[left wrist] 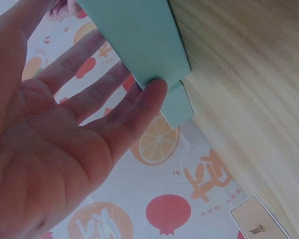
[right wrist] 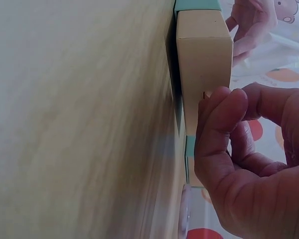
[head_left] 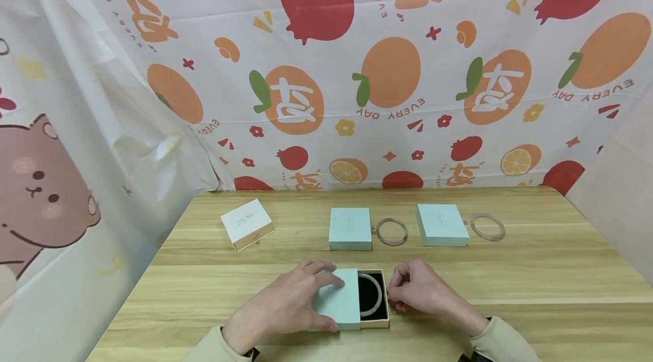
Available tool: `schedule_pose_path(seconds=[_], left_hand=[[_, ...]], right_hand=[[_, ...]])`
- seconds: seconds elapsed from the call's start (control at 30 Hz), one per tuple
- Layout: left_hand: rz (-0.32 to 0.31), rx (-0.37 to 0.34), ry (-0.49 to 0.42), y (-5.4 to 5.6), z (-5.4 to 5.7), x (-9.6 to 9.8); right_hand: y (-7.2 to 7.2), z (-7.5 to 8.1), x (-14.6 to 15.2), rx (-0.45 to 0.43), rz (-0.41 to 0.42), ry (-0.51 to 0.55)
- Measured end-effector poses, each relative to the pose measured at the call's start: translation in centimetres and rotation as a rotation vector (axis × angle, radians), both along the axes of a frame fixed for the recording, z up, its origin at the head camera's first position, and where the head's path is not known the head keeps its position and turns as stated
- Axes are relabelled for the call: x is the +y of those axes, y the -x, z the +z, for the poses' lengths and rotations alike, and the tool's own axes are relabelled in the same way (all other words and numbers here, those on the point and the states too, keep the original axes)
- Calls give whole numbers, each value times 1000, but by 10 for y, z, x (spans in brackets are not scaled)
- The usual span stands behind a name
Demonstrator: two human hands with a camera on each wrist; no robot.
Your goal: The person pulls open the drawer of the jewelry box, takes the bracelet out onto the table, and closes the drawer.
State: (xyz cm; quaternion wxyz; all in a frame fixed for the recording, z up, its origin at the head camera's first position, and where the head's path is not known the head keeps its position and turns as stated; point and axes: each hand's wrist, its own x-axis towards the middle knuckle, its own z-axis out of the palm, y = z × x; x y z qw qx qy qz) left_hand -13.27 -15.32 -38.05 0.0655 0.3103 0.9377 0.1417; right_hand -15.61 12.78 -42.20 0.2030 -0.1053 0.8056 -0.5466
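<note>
A mint-green gift box (head_left: 347, 305) lies in front of me, its inner drawer (head_left: 374, 323) slid partway out to the right. A pale bangle (head_left: 378, 301) rests on the black lining inside, its left part hidden under the cover. My left hand (head_left: 298, 297) grips the cover from the left, thumb at the near side and fingers over the top and far side. In the left wrist view a fingertip (left wrist: 154, 92) presses on the green side wall. At the drawer's right end, my right hand (head_left: 418, 287) pinches the small pull tab (right wrist: 205, 95) between thumb and index finger.
Behind stand two more mint-green boxes (head_left: 350, 229) (head_left: 442, 225), each with a bangle (head_left: 391, 244) (head_left: 488, 237) lying to its right. A white box (head_left: 247, 224) sits at the back left of the wooden table (head_left: 194, 282). A fruit-print cloth (head_left: 388, 141) hangs behind the table.
</note>
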Motion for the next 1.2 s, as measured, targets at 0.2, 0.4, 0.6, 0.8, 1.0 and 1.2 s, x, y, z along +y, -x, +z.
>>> schedule_pose_path(seconds=[0.2,0.4,0.6,0.8,1.0,1.2], left_hand=[[5,-10,-6,0,0,-1],[8,-1,-19,-1,-2,-2],[11,-1,-23,-2,-2,-2],[12,2,-24,-2,-2,-2],[13,1,-26,-2,-1,-2],[12,8,-22,-2,-1,-1]], right_hand=[[0,0,2,-1,12,17],[0,0,4,1,28,21],[0,0,5,6,30,15],[0,1,5,6,33,16],[0,1,6,6,31,15],[-1,1,8,8,28,5]])
